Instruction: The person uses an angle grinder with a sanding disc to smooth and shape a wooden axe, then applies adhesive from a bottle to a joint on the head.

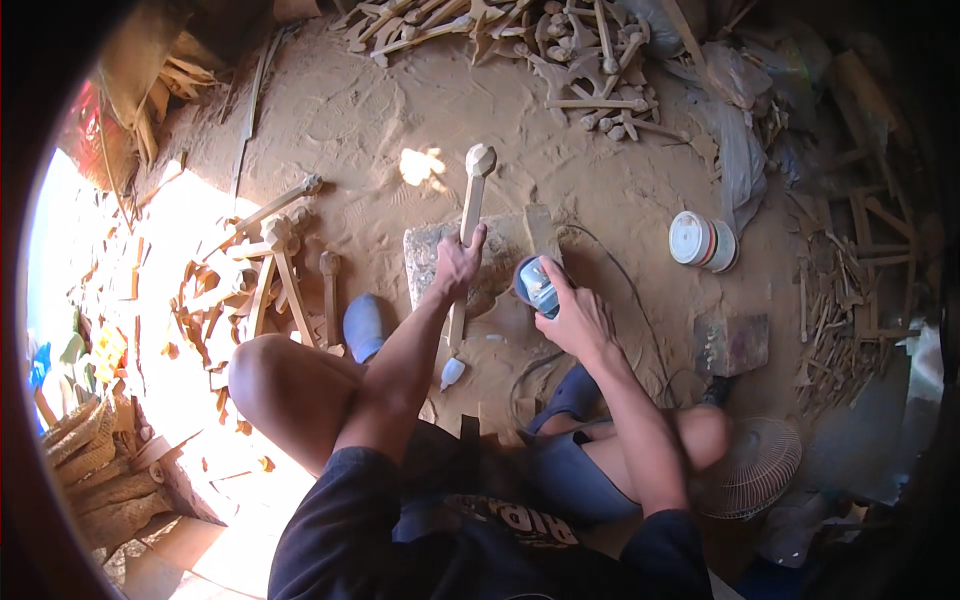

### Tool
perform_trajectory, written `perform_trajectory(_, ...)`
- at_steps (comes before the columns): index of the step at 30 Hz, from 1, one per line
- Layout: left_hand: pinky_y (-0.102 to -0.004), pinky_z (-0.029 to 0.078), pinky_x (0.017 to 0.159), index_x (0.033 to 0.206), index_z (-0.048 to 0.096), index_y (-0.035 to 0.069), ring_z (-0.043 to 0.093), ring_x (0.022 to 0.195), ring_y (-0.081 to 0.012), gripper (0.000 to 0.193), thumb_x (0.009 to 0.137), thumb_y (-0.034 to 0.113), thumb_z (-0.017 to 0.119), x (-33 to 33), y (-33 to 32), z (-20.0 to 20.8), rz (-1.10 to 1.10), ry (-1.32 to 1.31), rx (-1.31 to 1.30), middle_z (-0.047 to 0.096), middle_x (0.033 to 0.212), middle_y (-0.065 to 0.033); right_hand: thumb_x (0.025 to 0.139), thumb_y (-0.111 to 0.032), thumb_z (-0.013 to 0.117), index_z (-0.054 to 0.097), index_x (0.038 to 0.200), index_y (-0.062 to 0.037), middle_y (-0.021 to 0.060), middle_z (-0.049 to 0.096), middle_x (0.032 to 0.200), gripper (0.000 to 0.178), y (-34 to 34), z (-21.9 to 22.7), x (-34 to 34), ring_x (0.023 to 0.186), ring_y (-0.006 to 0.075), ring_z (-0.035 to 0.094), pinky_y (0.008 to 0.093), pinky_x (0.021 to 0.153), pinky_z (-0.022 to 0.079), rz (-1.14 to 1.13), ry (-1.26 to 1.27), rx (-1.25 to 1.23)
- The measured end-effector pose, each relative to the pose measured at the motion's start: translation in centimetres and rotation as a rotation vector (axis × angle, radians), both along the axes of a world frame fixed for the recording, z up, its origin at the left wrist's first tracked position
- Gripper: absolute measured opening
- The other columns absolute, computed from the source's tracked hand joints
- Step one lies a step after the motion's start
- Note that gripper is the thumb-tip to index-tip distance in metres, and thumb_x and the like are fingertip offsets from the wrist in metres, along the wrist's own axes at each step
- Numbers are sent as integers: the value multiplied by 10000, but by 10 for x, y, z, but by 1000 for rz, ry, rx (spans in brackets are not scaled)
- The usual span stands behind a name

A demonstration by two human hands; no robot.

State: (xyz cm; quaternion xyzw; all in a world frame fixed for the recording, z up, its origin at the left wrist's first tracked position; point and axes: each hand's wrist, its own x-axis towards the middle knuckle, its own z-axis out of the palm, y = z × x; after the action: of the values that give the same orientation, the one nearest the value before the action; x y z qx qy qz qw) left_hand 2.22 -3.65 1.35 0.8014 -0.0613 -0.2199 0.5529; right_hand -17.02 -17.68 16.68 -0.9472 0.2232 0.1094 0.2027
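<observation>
My left hand (459, 262) is wrapped round a long wooden stick (473, 205) with a faceted knob at its far end, held upright in the picture over a worn board (424, 250) on the ground. To the right, my right hand (582, 322) grips a rounded blue-grey handheld power tool, which looks like a sander or grinder (538, 287). Its working face is turned left and down, and a gap separates it from the stick. A dark cord (640, 300) runs near the tool. Beside the stick's near end lies a small white squeeze bottle (453, 373).
Similar knobbed sticks (280, 250) are heaped at my left, with a bigger wood pile (590, 70) at the far side. White tubs (692, 239), a worn block (732, 344) and a fan (760, 465) stand on the right. Wood scraps (840, 300) line the right edge. Sawdust covers the ground.
</observation>
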Motion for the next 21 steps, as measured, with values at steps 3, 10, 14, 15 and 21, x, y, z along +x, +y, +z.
perform_trajectory(3,-473,532,689,1003,729,-113,685,692,-285,709,1012,591,656,4,4,5,17,-7,27,677,705,-223,819,-288,813,368,1648,-306,315,747,1010,942,12,-12,11,957,523,718,621,872,571,60,48,-46)
perform_trajectory(10,-514,552,747,1007,727,-128,732,753,-414,721,1019,589,645,6,5,5,16,-49,40,691,747,-311,852,-330,790,327,1662,-368,314,744,1088,934,22,-22,19,1042,523,720,637,930,562,71,139,9)
perform_trajectory(14,-503,527,694,894,711,-120,663,660,-311,736,1022,601,642,4,6,2,37,-86,9,654,670,-255,861,-308,801,314,1668,-359,320,741,1082,943,31,-21,20,1037,519,723,634,928,561,64,139,-27)
perform_trajectory(15,-503,527,694,894,711,-120,663,660,-311,736,1022,601,642,5,6,1,40,-83,11,654,670,-255,861,-308,801,314,1668,-359,320,741,1082,943,32,-20,21,1037,519,723,634,928,561,68,143,-26)
perform_trajectory(21,-506,561,732,1013,733,-129,752,759,-425,682,1034,546,642,4,5,4,-11,-4,28,702,749,-316,877,-271,827,311,1669,-360,316,741,1080,949,30,-23,20,1026,516,726,615,893,573,57,159,-185)
